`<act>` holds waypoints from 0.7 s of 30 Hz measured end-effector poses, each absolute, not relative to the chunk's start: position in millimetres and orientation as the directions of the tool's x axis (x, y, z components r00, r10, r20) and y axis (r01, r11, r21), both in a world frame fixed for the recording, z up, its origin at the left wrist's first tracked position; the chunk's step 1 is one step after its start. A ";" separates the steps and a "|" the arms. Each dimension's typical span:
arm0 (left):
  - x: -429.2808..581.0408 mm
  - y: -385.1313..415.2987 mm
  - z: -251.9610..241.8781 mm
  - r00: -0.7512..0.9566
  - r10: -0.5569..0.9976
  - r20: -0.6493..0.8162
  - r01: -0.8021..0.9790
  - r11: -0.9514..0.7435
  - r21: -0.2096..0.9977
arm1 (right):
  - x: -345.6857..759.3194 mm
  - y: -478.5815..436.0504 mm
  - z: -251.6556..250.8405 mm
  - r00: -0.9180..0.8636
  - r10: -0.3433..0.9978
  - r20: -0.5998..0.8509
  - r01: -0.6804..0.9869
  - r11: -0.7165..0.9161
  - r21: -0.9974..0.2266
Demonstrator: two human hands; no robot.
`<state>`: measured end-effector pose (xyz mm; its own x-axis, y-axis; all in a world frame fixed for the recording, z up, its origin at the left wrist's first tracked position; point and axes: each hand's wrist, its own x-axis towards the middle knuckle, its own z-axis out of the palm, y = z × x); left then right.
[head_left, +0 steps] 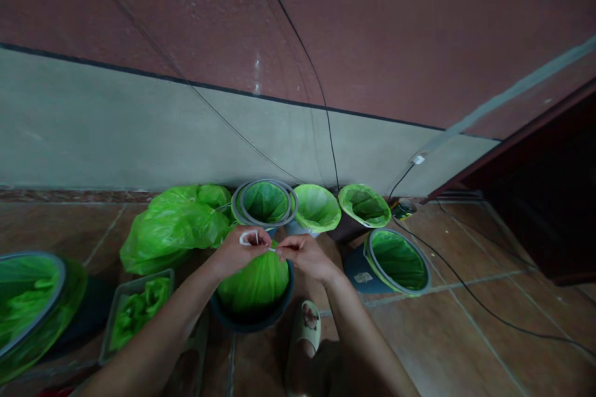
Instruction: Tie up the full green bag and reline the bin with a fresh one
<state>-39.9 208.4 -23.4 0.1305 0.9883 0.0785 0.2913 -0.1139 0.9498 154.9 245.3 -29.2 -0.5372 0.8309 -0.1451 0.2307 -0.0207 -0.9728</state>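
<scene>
At far left we record a bin (63,279), lined in green and tilted, cut off by the frame edge. Just right of it stands a tray (139,280) holding crumpled green plastic. Behind the tray a heap (177,223) of loose green bags lies on the floor (465,335).

At centre, the left hand (239,251) has its fingers closed narrow, pinching a white strip (248,237) that loops above the knuckles. The strip runs thin across a short gap to the right hand (302,255), whose thumb and forefinger pinch its other end. Both hands are just above the bag (254,285), green and bunched to a peak, which sits in a dark bucket (251,321). We cannot tell whether the strip touches the bag.

Behind the hands, near the wall (116,130), stands a ringed pail (265,201), then a second pail (316,208) and a third pail (364,205), all lined green. Right of the bucket we note a slipper (305,325) on a foot. Further right a tilted pail (356,270) faces us, grey ring on its rim. A cable (484,307) crosses the floor; a socket (418,160) sits on the wall.
</scene>
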 end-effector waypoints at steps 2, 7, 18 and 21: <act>-41.2 205.8 -22.0 0.183 0.968 0.171 0.448 -0.237 0.862 | 154.4 246.7 -33.1 -0.511 0.849 -0.135 0.239 -0.010 -0.971; -39.6 199.5 -19.2 0.329 0.836 0.439 0.597 -0.545 0.589 | 143.2 243.7 -31.7 -0.482 0.874 -0.063 0.128 -0.001 -0.992; -23.7 193.9 -25.9 -0.021 0.748 0.663 0.587 -0.528 0.614 | 133.9 234.5 -12.5 -0.555 0.825 -0.108 -0.142 -0.222 -0.965; -19.0 192.4 -25.7 -0.071 0.806 0.588 0.528 -0.470 0.707 | 137.6 236.5 -13.0 -0.547 0.831 -0.104 -0.165 -0.228 -0.960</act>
<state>-19.0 192.4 -25.7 -0.0708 0.8057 0.5881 0.5280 -0.4699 0.7074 137.6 236.5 -13.0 -0.5465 0.8310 -0.1036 -0.1650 -0.2282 -0.9595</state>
